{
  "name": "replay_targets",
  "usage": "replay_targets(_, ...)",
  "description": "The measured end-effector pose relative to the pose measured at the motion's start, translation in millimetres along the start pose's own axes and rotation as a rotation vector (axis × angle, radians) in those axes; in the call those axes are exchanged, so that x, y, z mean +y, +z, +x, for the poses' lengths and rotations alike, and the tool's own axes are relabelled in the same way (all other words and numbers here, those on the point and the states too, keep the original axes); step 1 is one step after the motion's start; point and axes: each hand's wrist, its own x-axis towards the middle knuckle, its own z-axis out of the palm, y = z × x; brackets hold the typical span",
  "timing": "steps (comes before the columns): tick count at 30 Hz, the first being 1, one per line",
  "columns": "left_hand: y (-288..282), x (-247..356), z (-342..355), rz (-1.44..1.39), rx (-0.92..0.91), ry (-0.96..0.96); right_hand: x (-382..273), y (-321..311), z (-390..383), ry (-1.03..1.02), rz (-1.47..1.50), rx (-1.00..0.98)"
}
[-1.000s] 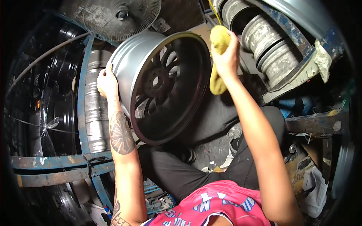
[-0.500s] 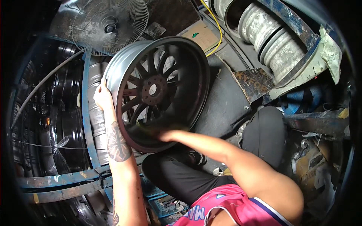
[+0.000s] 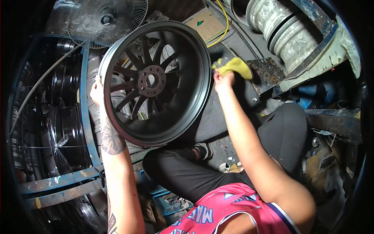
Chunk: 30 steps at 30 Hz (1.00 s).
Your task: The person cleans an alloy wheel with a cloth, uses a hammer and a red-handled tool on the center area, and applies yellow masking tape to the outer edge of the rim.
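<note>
A dark multi-spoke wheel rim (image 3: 157,74) stands tilted in front of me, its open barrel side facing me and its outer wall silvery. My left hand (image 3: 97,93) is closed on its left edge, with the fingers partly hidden behind the rim. Just off the rim's right edge, my right hand (image 3: 224,80) pinches a crumpled yellow-and-grey cloth (image 3: 240,67), which flops over to the right. The cloth does not touch the rim.
A caged fan (image 3: 107,19) is behind the rim. Blue metal racks (image 3: 86,109) with dark rims stand on the left. Worn pale rims (image 3: 298,46) lie at the far right. A cardboard piece (image 3: 206,25), a yellow cable (image 3: 226,23) and a blue basket (image 3: 167,202) are nearby.
My right hand has come out of the rim's barrel and moved up and right with the cloth. The rim sits slightly higher and further left, turned more toward me, with my left hand still on it.
</note>
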Motion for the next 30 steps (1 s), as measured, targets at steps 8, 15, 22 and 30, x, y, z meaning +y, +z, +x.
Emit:
replay_targets(8, -16.4, -20.7, 2.0, 0.028, -0.016, -0.048, 0.6, -32.7, 19.6, 0.147, 0.083, -0.168)
replay_targets(15, -7.7, -32.9, -3.1, 0.017, -0.08, -0.114, 43.0, -98.5, 36.6, 0.062, -0.15, -0.067)
replay_targets(22, -32.9, -12.6, -17.5, 0.364, 0.008, -0.074, -0.4, -17.9, -39.6, 0.109, 0.276, -0.257)
replay_targets(30, -2.5, 115.1, -83.2, 0.505, 0.029, 0.017, -80.7, 7.0, -155.1, -0.144, 0.122, -0.416)
